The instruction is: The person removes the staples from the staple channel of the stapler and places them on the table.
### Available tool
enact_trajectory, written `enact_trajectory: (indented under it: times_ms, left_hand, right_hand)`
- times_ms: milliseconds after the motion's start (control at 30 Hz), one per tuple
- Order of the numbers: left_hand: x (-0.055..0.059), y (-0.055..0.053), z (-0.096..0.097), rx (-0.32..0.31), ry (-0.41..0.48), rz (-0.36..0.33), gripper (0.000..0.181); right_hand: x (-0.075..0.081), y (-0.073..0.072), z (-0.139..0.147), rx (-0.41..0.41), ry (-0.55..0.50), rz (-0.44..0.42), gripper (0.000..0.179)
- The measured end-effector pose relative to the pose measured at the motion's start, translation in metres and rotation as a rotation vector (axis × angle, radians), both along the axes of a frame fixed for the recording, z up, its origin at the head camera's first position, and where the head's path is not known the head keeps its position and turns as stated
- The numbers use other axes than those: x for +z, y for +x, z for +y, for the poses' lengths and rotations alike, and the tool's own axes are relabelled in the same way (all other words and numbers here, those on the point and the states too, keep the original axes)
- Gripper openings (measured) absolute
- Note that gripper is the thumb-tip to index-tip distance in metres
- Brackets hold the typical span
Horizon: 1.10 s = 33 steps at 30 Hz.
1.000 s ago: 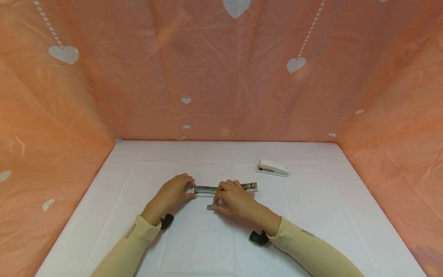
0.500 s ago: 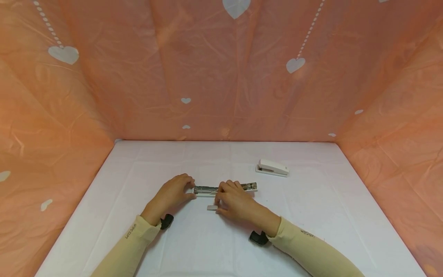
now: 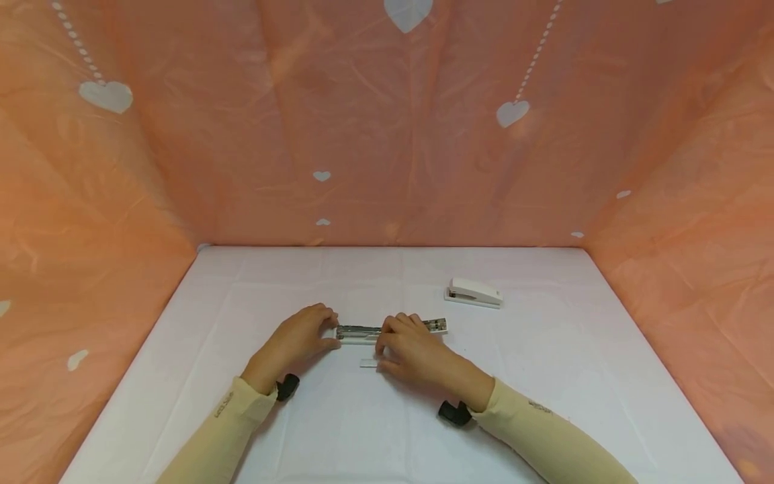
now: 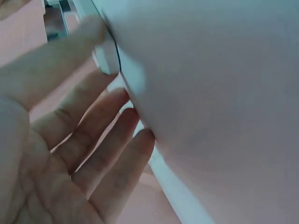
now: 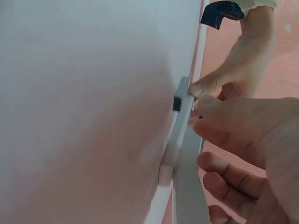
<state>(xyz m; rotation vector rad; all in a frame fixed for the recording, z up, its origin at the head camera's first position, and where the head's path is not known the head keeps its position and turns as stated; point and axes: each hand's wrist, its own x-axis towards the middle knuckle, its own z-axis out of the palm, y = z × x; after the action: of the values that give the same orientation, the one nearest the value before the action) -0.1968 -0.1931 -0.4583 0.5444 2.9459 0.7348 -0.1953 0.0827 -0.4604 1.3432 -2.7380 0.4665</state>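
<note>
Unfolded stapler [image 3: 359,333] is lying lengthwise from left to right on the white-covered table [image 3: 329,437], its metal inner parts facing upward. The left hand [image 3: 296,336] is gripping the stapler's left end between thumb and index finger, while the other fingers are reaching forward close together, as the left wrist view is showing. The right hand [image 3: 414,353] is bending over the stapler's middle and hiding part of it, leaving the right end showing beyond the knuckles. Its thumb and index finger are pinching the right end of a small pale strip [image 3: 368,363], which is pointing left just in front of the stapler, apart from it.

Farther back and to the right, a closed white stapler [image 3: 474,293] is resting on the table, near the unfolded one but not touching it. Pale yellow sleeves [image 3: 550,430] are covering both forearms, and a black device [image 3: 455,413] is sitting at each wrist. Behind the table, an orange sheet [image 3: 411,141] is hanging, bearing pale hearts [image 3: 512,113] and dotted lines.
</note>
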Motion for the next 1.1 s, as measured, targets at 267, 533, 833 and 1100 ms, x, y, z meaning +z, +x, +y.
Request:
enact_trajectory:
  times_ms: [267, 533, 833, 1100]
  left_hand:
    - [0.007, -0.002, -0.009, -0.040, 0.052, -0.105, 0.040]
    - [0.015, -0.009, -0.005, -0.033, 0.090, -0.110, 0.041]
    - [0.030, -0.024, 0.020, -0.030, 0.177, -0.077, 0.047]
    - [0.040, -0.039, 0.048, -0.068, 0.152, -0.067, 0.053]
  right_hand:
    - [0.009, -0.007, 0.020, 0.019, -0.123, 0.007, 0.013]
    - [0.017, -0.018, 0.047, -0.021, -0.254, 0.005, 0.018]
    - [0.025, -0.028, 0.076, -0.082, -0.376, -0.019, 0.025]
    - [0.026, -0.037, 0.100, -0.104, -0.421, 0.005, 0.030]
